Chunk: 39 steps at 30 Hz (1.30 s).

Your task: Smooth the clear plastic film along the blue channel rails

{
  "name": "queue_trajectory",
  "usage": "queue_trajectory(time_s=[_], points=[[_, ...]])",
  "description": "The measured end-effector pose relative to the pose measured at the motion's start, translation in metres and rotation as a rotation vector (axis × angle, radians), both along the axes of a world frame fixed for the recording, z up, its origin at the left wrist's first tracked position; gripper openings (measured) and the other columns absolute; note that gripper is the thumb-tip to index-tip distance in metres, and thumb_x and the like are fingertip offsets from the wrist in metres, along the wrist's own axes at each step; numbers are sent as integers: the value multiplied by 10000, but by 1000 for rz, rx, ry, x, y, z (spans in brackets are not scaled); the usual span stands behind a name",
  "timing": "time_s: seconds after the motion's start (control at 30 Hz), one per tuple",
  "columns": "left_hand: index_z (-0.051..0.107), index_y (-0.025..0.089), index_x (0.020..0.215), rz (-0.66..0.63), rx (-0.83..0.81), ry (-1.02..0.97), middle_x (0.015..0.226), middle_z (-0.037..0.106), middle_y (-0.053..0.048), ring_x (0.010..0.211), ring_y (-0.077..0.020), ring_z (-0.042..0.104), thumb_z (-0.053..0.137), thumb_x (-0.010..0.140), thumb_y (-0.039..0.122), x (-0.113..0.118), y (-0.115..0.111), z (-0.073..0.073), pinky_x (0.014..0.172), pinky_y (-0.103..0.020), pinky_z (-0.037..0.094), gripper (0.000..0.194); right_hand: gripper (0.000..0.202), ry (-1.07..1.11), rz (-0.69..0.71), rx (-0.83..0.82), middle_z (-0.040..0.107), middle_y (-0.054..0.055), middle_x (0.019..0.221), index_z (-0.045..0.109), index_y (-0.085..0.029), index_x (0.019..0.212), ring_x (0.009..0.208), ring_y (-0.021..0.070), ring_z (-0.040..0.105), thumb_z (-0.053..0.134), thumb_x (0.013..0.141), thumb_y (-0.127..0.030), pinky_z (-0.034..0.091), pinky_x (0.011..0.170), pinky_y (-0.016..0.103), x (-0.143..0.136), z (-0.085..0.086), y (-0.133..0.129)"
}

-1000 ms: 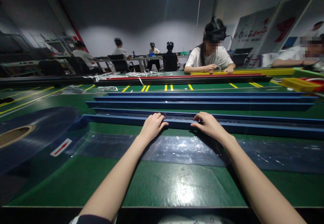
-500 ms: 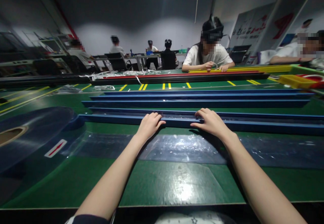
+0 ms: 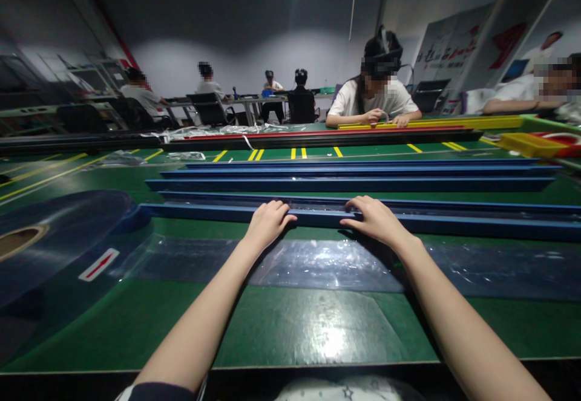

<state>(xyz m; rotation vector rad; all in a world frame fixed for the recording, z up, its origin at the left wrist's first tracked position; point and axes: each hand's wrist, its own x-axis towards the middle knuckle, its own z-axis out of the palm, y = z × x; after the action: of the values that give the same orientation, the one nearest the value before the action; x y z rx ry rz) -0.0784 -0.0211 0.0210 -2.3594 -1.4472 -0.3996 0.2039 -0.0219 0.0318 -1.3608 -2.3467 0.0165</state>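
I have left grip [image 3: 269, 225] and right grip [image 3: 377, 222] clamped over the long blue channel's near edge [image 3: 318, 219]; green worktop [image 3: 290, 325] separates clear plastic film [image 3: 336, 263] from its front edge.

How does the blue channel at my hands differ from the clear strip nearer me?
The blue channel has raised edges; the clear strip lies mostly flat. The channel looks opaque, the strip see-through. Your left hand and right hand touch the channel, not the strip. Both run sideways across the green table.
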Motion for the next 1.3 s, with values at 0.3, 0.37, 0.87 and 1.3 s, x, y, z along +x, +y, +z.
queue_trajectory(time_s=[0.3,0.37,0.87,1.3], points=[[580,198,821,8,-26,-34,852,610,-42,839,-178,545,432,887,440,1,-1,2,713,-287,378,291,346,59,43,-28,647,74,968,586,-209,1003,907,221,569,565,774,-467,424,766,334,-4,-1,-1],[582,198,821,9,-23,-33,850,609,-42,839,-177,545,431,887,443,1,0,1,716,-285,379,295,344,55,34,-39,649,74,956,579,-211,1004,894,218,577,566,773,-465,426,757,330,-5,-1,-2],[589,203,836,18,5,22,836,608,-40,831,-180,550,403,894,453,1,-1,2,702,-280,376,318,330,-30,15,-34,646,83,941,561,-205,992,895,225,575,527,800,-471,415,760,328,-10,3,-5],[605,195,825,29,3,16,836,615,-48,809,-182,561,428,880,464,1,-2,5,692,-279,382,327,353,72,-88,98,640,72,931,554,-204,964,878,224,581,540,771,-499,426,753,336,7,12,-4]])
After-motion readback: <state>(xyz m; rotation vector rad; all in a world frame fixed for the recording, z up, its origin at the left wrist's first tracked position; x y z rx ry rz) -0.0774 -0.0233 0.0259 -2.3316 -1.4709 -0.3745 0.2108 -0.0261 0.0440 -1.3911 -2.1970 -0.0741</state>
